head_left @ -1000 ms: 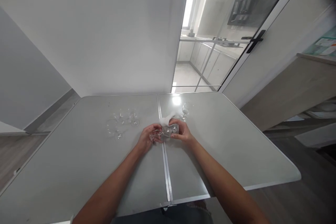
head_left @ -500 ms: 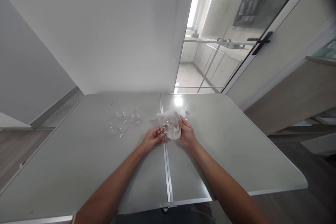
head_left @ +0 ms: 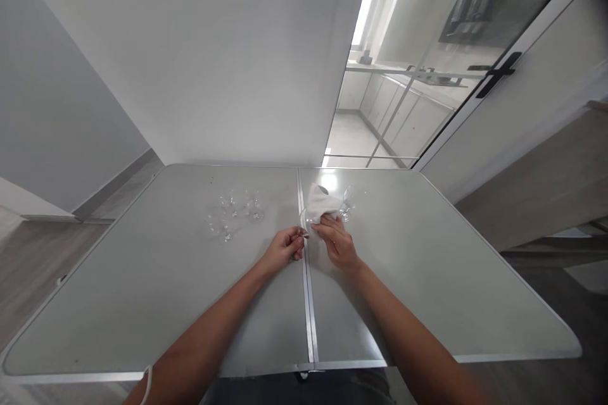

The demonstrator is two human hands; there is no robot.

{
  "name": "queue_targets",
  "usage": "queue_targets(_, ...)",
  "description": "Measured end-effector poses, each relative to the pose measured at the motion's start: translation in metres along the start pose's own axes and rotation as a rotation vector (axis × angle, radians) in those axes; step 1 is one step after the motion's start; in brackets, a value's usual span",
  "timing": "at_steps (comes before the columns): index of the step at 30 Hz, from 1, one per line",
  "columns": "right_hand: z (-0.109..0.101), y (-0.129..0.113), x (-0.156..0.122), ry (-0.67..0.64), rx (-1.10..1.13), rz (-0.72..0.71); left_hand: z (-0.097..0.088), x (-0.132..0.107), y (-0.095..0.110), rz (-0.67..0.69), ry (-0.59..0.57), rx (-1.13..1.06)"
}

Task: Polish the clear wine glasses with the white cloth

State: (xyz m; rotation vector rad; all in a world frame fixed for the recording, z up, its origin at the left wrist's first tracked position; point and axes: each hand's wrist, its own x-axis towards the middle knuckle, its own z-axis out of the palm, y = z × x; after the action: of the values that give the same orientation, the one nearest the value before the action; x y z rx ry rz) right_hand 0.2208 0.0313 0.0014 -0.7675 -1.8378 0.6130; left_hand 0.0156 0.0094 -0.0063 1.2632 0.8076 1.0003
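A pale grey folding table (head_left: 142, 291) fills the lower view, split front to back by a metal seam (head_left: 308, 304). It stands against a plain white wall (head_left: 213, 57). To the right of the wall a glass door (head_left: 427, 44) with a black handle (head_left: 496, 71) shows a bright kitchen with low cabinets behind it. A strip of wood-look floor (head_left: 28, 247) shows at the left edge.

Both bare forearms reach to the middle of the table, right at the seam. The left hand (head_left: 284, 248) has its fingers pinched together on the stem end of a small stemmed glass (head_left: 304, 228), which is mostly hidden. The right hand (head_left: 338, 243) grips a white cloth (head_left: 322, 204), bunched over the glass's bowl just above the tabletop.

Another clear glass (head_left: 346, 210) stands just behind the cloth on the right half. A cluster of clear glasses (head_left: 234, 214) sits on the left half, apart from the hands.
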Motion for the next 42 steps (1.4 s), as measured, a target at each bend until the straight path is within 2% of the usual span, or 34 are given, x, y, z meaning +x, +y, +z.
queue_targets(5, -0.01, 0.003, 0.006, -0.037, -0.193, -0.075, 0.004, -0.006, 0.005, 0.01, -0.039, 0.084)
queue_targets(8, -0.013, -0.003, 0.009, -0.08, -0.233, -0.093, 0.004, -0.008, 0.007, -0.013, -0.075, 0.097)
queue_targets(12, -0.014, -0.013, 0.012, -0.122, -0.214, -0.086, 0.002, -0.009, 0.004, -0.034, -0.179, 0.134)
queue_targets(17, -0.017, -0.023, 0.021, -0.249, 0.108, 0.018, 0.004, -0.011, 0.006, -0.023, -0.24, 0.232)
queue_targets(22, -0.02, -0.024, 0.025, -0.274, 0.091, 0.251, 0.006, -0.011, 0.01, 0.018, -0.202, 0.277)
queue_targets(25, -0.021, -0.023, 0.025, -0.276, 0.114, 0.288, 0.005, -0.01, 0.009, 0.0, -0.163, 0.266)
queue_targets(27, -0.024, -0.021, 0.025, -0.309, 0.192, 0.252, 0.003, -0.009, 0.009, -0.029, -0.131, 0.252)
queue_targets(30, -0.031, -0.018, 0.027, -0.389, 0.284, 0.107, -0.001, -0.008, 0.009, -0.066, -0.136, 0.219)
queue_targets(35, -0.04, -0.014, 0.027, -0.493, 0.173, -0.078, 0.0, -0.008, 0.007, -0.049, -0.128, 0.229)
queue_targets(38, -0.04, -0.016, 0.024, -0.499, 0.081, -0.087, 0.003, -0.01, 0.008, 0.043, -0.095, 0.395)
queue_targets(42, -0.034, -0.023, 0.022, -0.447, 0.041, -0.011, 0.007, -0.013, 0.012, 0.188, -0.096, 0.602)
